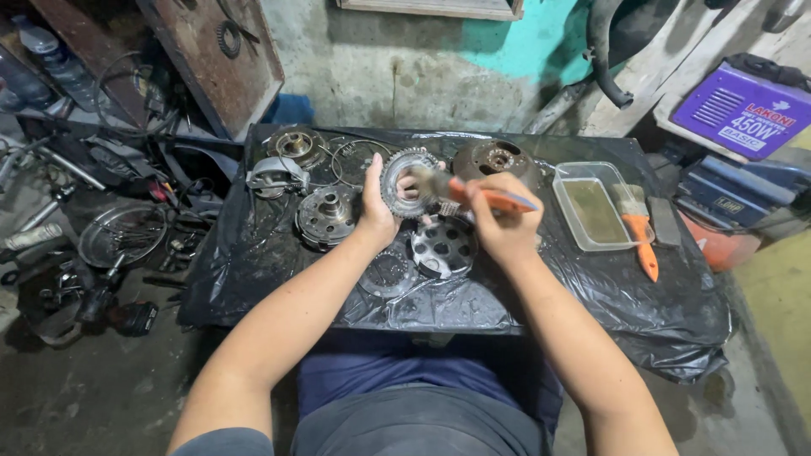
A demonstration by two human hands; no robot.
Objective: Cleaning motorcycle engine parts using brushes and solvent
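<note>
Black-sheeted table [591, 295]: toothed ring [404, 182] in left grip [378, 205], brush [473, 193] in right [505, 221].

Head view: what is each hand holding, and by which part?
Left hand grips the round toothed metal gear by its rim; right hand holds the orange-handled brush by its handle.

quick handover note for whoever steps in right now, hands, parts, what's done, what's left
Left hand: holds the toothed ring upright above the black sheet.
Right hand: holds an orange-handled brush, bristles against the ring.
On the sheet: perforated disc, hub, drum, tray of liquid, second brush.
Done: parts laid out.
Left: brushing in hand; how clean each part is, cannot tell.
</note>
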